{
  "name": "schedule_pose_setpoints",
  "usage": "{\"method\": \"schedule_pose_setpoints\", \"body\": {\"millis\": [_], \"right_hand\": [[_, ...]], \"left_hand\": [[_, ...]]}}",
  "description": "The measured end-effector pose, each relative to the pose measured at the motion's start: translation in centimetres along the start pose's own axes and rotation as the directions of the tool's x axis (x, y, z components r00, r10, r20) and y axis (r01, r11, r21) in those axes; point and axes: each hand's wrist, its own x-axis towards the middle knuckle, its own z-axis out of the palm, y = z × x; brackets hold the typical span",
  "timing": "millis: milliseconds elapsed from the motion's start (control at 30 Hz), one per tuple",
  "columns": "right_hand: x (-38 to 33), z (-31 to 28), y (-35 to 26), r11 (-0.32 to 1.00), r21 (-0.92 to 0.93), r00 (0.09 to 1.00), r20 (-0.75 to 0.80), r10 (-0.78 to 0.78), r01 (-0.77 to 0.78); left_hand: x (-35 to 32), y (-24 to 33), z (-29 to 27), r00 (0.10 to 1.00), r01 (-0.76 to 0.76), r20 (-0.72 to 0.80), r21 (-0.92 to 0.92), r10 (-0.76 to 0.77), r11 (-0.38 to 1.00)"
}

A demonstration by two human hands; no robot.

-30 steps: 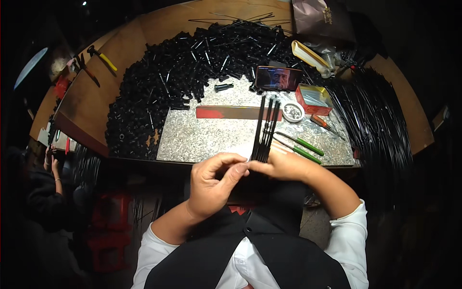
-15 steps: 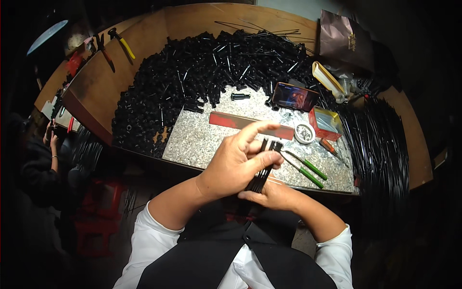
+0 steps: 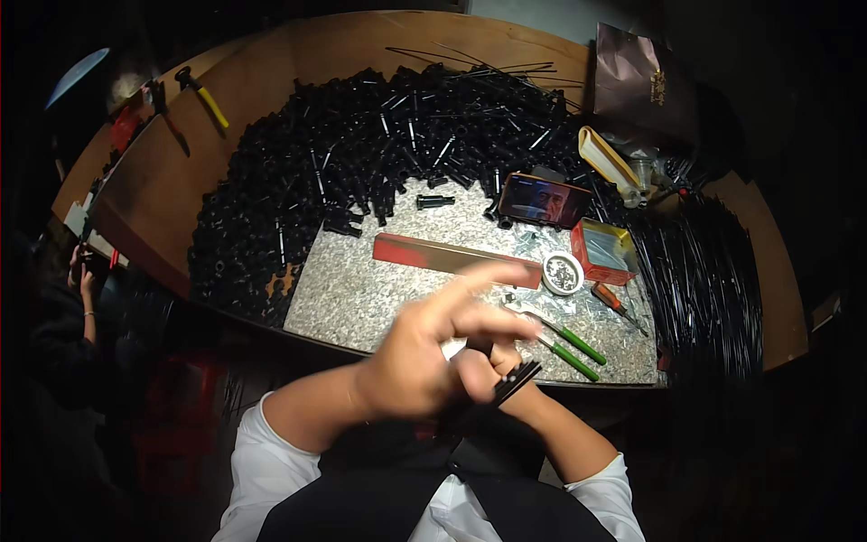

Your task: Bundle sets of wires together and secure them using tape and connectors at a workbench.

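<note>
My left hand (image 3: 411,352) is in front of my body, blurred by motion, with its fingers stretched forward and apart. Its thumb is beside a small bundle of thin black strips (image 3: 517,383). Partly hidden behind it, my right hand (image 3: 506,358) is closed around that bundle, whose one end sticks out to the right. Just beyond the hands, on the speckled board (image 3: 343,298), lie pliers with green handles (image 3: 573,350). Farther off is a long red-edged bar (image 3: 452,256).
A heap of black tubular parts (image 3: 361,135) fills the far side. At right are a phone (image 3: 545,199), white bowl (image 3: 563,273), red box (image 3: 603,251), screwdriver (image 3: 616,303) and long black rods (image 3: 709,289). A paper bag (image 3: 641,90) stands behind. Another person's hands (image 3: 83,275) show far left.
The bundle has tipped from nearly upright to slanting lower right. My left hand has loosened from it, fingers now spread. The phone's picture differs, and the whole view has shifted slightly.
</note>
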Motion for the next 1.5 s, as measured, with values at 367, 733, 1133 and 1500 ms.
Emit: {"method": "schedule_pose_setpoints", "body": {"millis": [367,733,1133,1500], "right_hand": [[0.2,1.1,0.1,0.997,0.016,0.99,-0.121,0.076,-0.075],[0.1,0.6,0.0,0.999,0.006,0.992,-0.116,0.048,-0.048],[0.2,1.1,0.3,0.984,0.076,0.98,-0.101,0.171,-0.164],[0.0,2.2,-0.5,0.974,0.096,0.974,-0.08,0.214,-0.206]], "left_hand": [[13.0,-15.2,-17.6,0.939,0.233,-0.273,0.953,0.208,0.195],[15.9,-17.0,-18.4,0.906,0.422,-0.417,0.903,-0.072,0.08],[5.0,-10.1,-8.7,0.855,0.183,-0.519,0.247,-0.03,0.952],[-0.8,-10.8,-4.5,0.799,0.037,-0.589,-0.154,-0.122,0.987]]}}
